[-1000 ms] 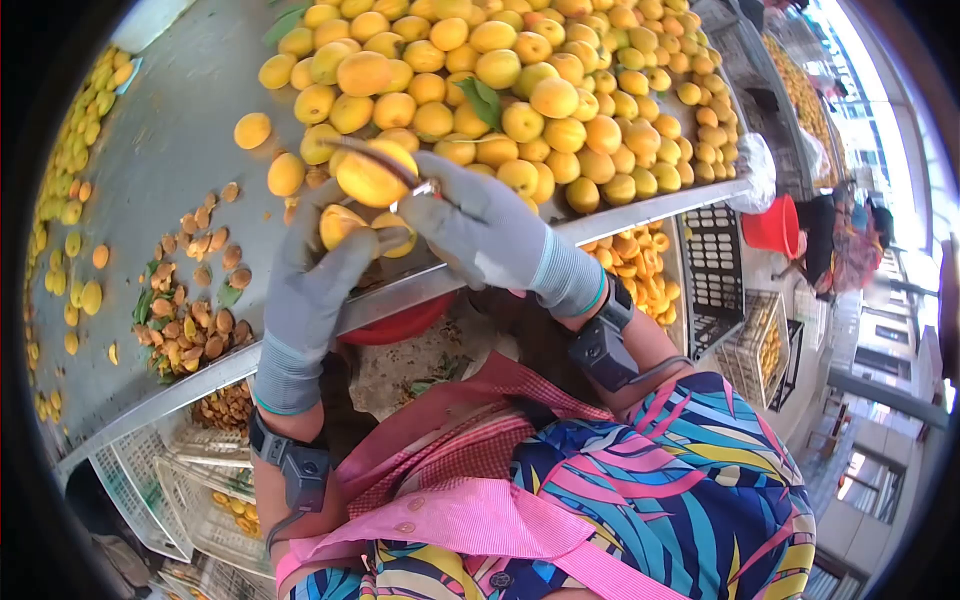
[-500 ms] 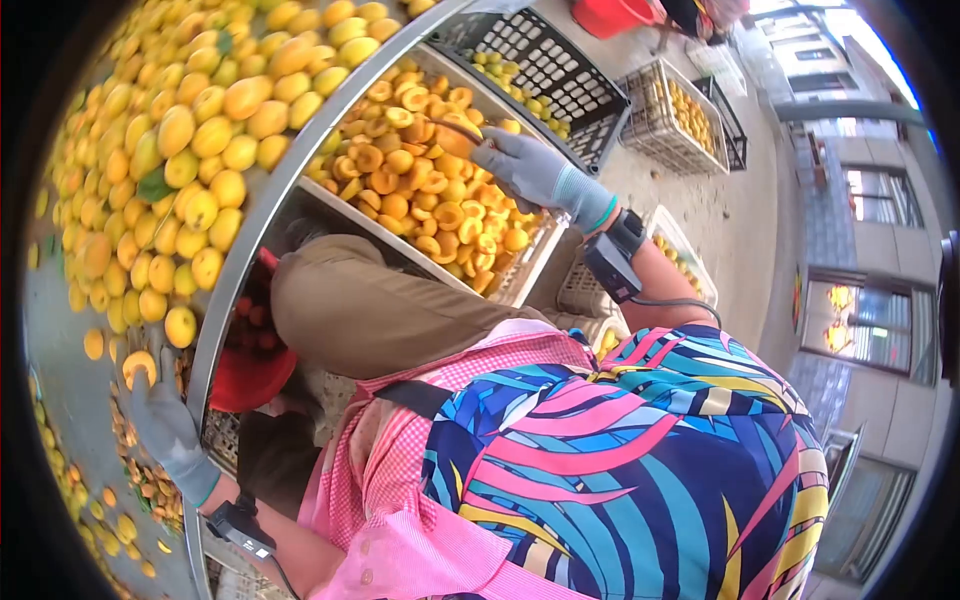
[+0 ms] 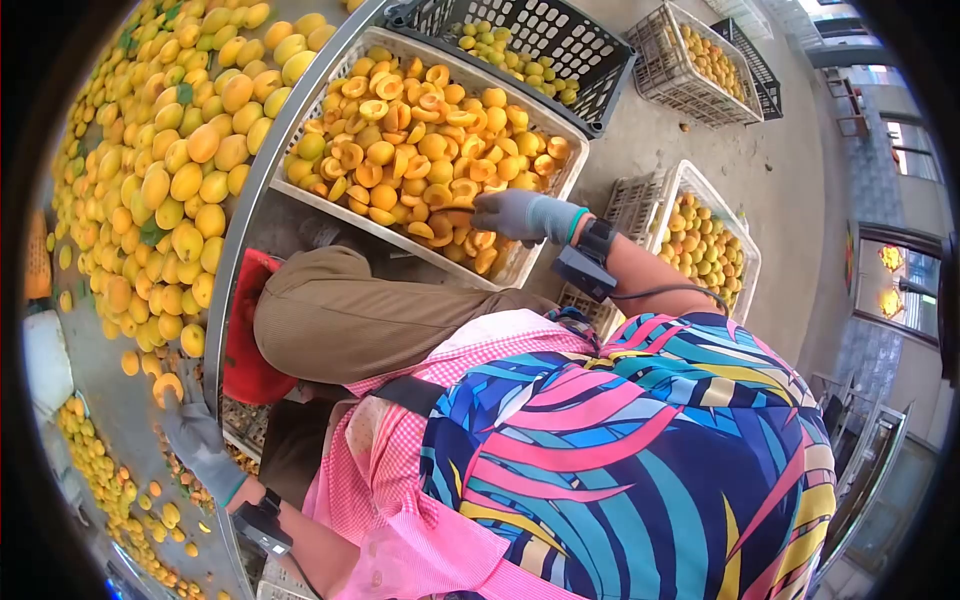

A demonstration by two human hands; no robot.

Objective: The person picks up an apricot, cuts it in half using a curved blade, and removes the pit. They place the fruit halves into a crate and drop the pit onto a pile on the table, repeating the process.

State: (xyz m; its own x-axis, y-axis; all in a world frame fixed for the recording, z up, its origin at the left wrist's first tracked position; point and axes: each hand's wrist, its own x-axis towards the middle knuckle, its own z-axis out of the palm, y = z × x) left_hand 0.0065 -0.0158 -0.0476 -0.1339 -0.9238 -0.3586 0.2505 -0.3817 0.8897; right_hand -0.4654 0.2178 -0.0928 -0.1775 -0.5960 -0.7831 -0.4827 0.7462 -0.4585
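My left hand [image 3: 200, 450], in a grey glove, is at the metal table's edge at lower left, its fingertips on a cut apricot half [image 3: 167, 388]. My right hand [image 3: 520, 215], also gloved, is closed over the near side of a white crate [image 3: 400, 240] full of halved apricots [image 3: 420, 150]. From its fingers a thin dark tool [image 3: 452, 209], like a small knife, points left over the fruit. Whole apricots [image 3: 190, 180] are heaped on the table [image 3: 100, 400] to the left.
A black crate [image 3: 590, 90] with greenish fruit adjoins the white one. Further crates of fruit [image 3: 690, 90] [image 3: 715, 235] stand on the floor. A red container [image 3: 245, 335] is beside my knee, under the table's metal rim [image 3: 240, 240]. More small fruit [image 3: 100, 460] lies at lower left.
The view has shifted. My right hand has moved down toward the crate's near side, and the orange piece that was by its tool is no longer there. My left hand still has the apricot half.
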